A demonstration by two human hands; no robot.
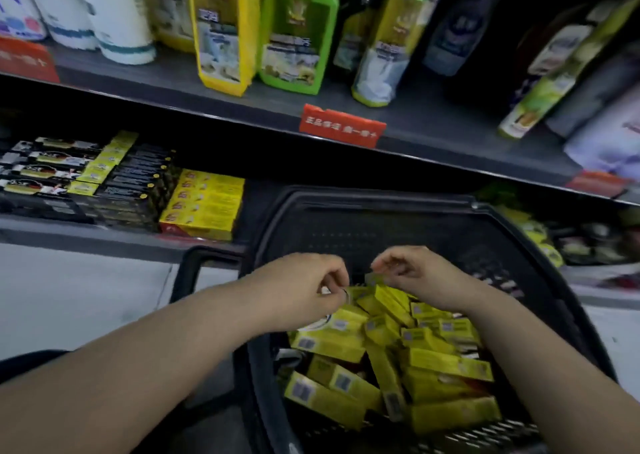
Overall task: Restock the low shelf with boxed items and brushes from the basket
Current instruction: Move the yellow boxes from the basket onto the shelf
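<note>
Inside the basket (381, 218) a yellow box (388, 297) is pinched by the right hand (419, 273), while the grip of the left hand (304, 287) cannot be told; beyond the basket, stacked boxes (204, 204) and an illegible red tag (341, 126) are shelved.

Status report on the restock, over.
Right hand pinches a yellow box in the basket. Left hand curled at the pile, grip unclear. Nothing between basket and low shelf.
</note>
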